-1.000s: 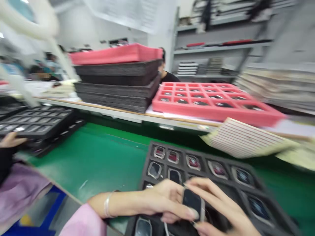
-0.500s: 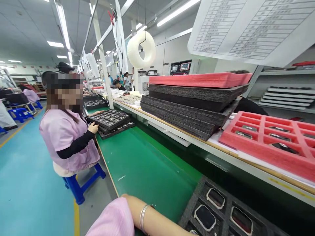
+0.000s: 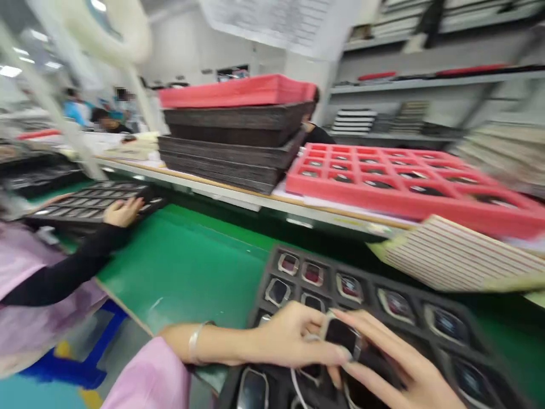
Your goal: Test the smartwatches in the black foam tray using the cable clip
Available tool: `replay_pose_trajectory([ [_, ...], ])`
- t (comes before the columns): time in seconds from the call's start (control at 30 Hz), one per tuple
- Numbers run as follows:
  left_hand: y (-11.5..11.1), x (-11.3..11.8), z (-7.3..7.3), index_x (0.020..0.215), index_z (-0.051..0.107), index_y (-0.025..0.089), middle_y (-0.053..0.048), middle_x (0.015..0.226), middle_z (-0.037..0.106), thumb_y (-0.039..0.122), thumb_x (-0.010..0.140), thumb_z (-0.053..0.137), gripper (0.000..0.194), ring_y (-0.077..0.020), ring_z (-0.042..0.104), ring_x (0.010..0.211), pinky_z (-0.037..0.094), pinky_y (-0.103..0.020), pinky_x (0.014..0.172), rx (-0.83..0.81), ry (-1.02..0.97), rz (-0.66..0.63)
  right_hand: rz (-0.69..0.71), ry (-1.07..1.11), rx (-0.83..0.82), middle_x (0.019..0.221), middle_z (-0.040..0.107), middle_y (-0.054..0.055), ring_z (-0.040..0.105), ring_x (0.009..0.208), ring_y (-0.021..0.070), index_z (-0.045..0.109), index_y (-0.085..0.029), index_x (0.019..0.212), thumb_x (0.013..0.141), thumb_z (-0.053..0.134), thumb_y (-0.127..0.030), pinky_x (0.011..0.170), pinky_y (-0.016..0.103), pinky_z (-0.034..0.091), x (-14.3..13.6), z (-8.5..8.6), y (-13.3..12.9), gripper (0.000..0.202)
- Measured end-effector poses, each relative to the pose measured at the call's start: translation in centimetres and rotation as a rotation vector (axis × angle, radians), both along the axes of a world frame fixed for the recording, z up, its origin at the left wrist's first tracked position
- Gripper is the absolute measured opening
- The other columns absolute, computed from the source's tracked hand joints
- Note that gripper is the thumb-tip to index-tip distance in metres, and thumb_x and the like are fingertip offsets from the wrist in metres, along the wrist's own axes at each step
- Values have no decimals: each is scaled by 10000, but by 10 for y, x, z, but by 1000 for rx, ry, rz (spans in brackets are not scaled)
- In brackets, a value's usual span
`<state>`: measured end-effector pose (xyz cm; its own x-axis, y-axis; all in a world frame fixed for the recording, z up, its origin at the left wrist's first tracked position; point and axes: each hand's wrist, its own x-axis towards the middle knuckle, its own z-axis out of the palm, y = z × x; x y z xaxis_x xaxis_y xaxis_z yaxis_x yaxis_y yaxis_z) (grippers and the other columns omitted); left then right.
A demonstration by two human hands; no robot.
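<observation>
Both my hands are over a black foam tray of watch-like devices on the green surface. My left hand, with a silver bangle at its wrist, pinches the left edge of a dark-screened watch case. My right hand grips the same case from the right, thumb and fingers at its edges. A white cable hangs below my left hand; its upper end is hidden by the fingers. Around my hands, more silver-framed cases sit in the tray's compartments.
A red foam tray of devices and a stack of black foam stand on the raised shelf. A striped sheet juts out at right. At left, a person's hand rests on another black tray.
The view has swung right and down. Both my hands are now in sight on the case, where earlier only my left forearm showed. The other person's hand has moved onto the top of their tray.
</observation>
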<state>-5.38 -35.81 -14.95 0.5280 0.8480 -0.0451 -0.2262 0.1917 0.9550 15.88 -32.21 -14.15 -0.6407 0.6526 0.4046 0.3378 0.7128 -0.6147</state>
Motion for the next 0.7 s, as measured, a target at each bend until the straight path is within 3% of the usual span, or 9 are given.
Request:
replay_pose_trajectory([
  [0.07, -5, 0, 6, 914, 667, 107, -26, 658, 631, 448, 764, 716, 376, -122, 579, 602, 424, -218, 606, -1, 17, 5, 84, -14, -152, 1155, 613, 75, 613, 1034, 247, 573, -292, 1272, 894, 642, -356, 863, 348, 550, 0, 12, -10, 389],
  [0.17, -6, 2, 7, 938, 667, 109, -35, 666, 640, 388, 794, 699, 316, -130, 586, 595, 387, -209, 565, -12, 51, -17, 189, 46, -273, 1028, 593, 72, 599, 941, 198, 545, -236, 1310, 909, 639, -327, 856, 352, 513, -3, 22, -9, 421],
  [0.4, -10, 4, 8, 826, 660, 103, -49, 611, 655, 360, 796, 697, 262, -70, 434, 450, 230, -184, 410, -20, 73, -59, 305, 136, -380, 1031, 542, 83, 570, 922, 194, 591, -204, 1267, 909, 630, -379, 820, 371, 497, 3, 17, -2, 401],
  [0.57, -8, 4, 11, 828, 667, 103, -44, 620, 648, 371, 789, 699, 272, -86, 481, 457, 276, -184, 411, -45, 90, -31, 237, 120, -263, 1078, 530, 83, 562, 983, 210, 555, -215, 1299, 823, 730, -387, 882, 384, 485, 0, 15, -11, 535],
  [0.7, -8, 8, 6, 858, 657, 108, -46, 690, 652, 381, 810, 680, 278, -144, 583, 616, 442, -233, 593, -42, 104, 0, 45, -23, -23, 1129, 516, 116, 538, 1021, 245, 494, -185, 1323, 790, 757, -281, 886, 404, 491, -7, 12, -26, 602],
])
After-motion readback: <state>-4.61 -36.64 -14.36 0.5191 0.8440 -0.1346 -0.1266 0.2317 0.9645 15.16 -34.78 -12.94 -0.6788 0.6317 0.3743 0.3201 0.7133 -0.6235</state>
